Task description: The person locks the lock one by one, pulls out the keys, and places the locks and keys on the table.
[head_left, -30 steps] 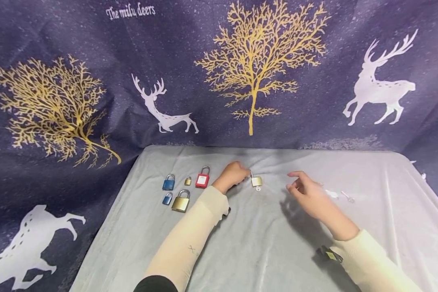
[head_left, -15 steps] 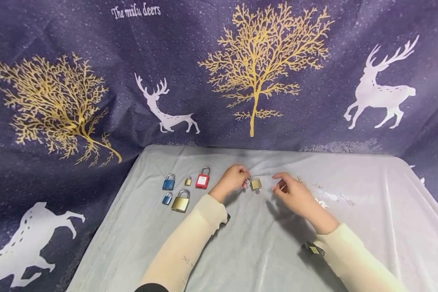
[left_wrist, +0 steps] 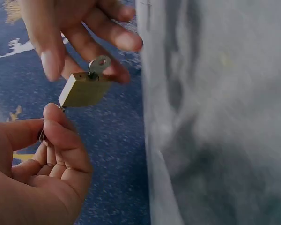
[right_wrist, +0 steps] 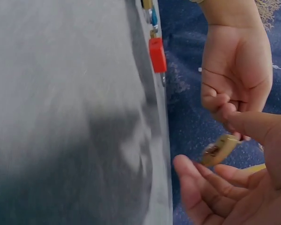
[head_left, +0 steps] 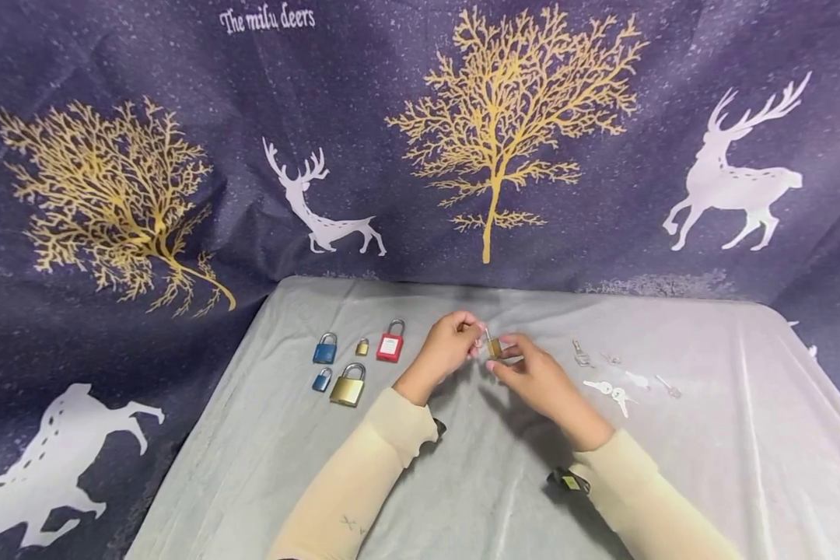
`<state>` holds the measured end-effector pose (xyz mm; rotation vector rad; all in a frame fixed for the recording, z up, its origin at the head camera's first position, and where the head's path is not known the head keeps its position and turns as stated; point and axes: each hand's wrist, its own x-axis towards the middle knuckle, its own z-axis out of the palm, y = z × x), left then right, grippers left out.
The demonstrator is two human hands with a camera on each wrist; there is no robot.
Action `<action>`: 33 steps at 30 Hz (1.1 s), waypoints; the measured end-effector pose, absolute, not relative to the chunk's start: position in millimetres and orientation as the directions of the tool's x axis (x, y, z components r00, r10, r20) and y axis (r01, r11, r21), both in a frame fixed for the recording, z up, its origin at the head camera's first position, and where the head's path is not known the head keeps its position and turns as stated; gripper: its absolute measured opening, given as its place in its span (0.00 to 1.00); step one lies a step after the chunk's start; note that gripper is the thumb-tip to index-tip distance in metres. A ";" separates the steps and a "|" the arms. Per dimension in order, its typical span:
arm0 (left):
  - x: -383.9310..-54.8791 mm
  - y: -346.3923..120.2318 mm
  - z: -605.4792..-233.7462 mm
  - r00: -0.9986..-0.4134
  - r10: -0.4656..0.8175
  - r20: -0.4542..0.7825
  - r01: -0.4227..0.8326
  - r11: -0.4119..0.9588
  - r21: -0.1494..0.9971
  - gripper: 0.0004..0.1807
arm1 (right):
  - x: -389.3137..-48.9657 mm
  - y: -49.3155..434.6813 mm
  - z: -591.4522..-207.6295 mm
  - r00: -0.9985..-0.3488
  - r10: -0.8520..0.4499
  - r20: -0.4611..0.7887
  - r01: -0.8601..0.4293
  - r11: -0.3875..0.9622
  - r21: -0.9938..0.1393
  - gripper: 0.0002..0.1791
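My left hand [head_left: 448, 346] pinches the shackle of a small brass padlock [head_left: 494, 348] between thumb and fingers. A silver key [left_wrist: 100, 64] sticks out of the keyhole end of the padlock's body [left_wrist: 84, 91], on the side away from my left hand. My right hand [head_left: 535, 377] reaches round the padlock from the right, thumb and fingers apart on either side of it. In the left wrist view its thumb is clear of the brass body and some fingers lie behind it. The right wrist view shows the padlock [right_wrist: 220, 149] between the two hands.
Left on the grey-covered table [head_left: 462, 482] lie a blue padlock [head_left: 325, 350], a smaller blue one [head_left: 322, 380], a tiny brass one [head_left: 362, 348], a large brass one [head_left: 348, 391] and a red padlock [head_left: 390, 347]. Loose keys [head_left: 623, 400] lie to the right. A patterned cloth [head_left: 567, 257] hangs behind.
My right hand has moved left from over the keys to the padlock, uncovering the keys. The left hand still holds the shackle, and the padlock has turned slightly.
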<state>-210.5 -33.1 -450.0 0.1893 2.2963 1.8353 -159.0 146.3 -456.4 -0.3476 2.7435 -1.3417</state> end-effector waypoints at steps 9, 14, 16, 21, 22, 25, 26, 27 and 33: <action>-200.9 -31.9 -437.9 -0.971 0.240 -0.019 -0.011 0.037 0.999 0.12 | -155.2 140.4 -453.4 -0.979 -0.191 0.072 -0.155 0.463 -0.873 0.15; -199.7 -33.6 -437.2 -0.971 0.238 0.009 0.022 0.055 0.998 0.17 | -153.3 141.6 -449.1 -0.980 -0.181 0.085 -0.141 0.326 -0.935 0.15; -198.5 -34.8 -436.3 -0.971 0.238 0.019 0.051 0.128 0.991 0.17 | -153.1 142.0 -447.2 -0.978 -0.189 0.087 -0.135 0.257 -0.957 0.16; -194.2 -36.3 -433.0 -0.961 0.273 0.051 0.138 0.310 0.941 0.22 | -152.5 144.0 -444.0 -0.964 -0.241 0.116 -0.156 0.154 -0.976 0.18; -193.6 -36.0 -432.7 -0.958 0.280 0.056 0.150 0.327 0.933 0.23 | -152.3 144.4 -443.5 -0.961 -0.247 0.122 -0.162 0.149 -0.976 0.18; -191.8 -34.5 -432.2 -0.955 0.288 0.065 0.166 0.341 0.925 0.23 | -151.6 145.4 -442.1 -0.959 -0.250 0.133 -0.172 0.138 -0.975 0.18; -191.4 -33.8 -432.4 -0.955 0.288 0.068 0.169 0.340 0.925 0.23 | -151.3 145.6 -441.6 -0.958 -0.251 0.135 -0.173 0.135 -0.976 0.18; -190.8 -33.1 -432.7 -0.956 0.286 0.071 0.172 0.344 0.923 0.24 | -151.1 145.7 -441.4 -0.958 -0.251 0.139 -0.176 0.131 -0.976 0.18; -186.6 -27.9 -434.8 -0.959 0.271 0.084 0.176 0.337 0.925 0.24 | -149.2 144.4 -439.4 -0.958 -0.241 0.156 -0.185 0.104 -0.977 0.18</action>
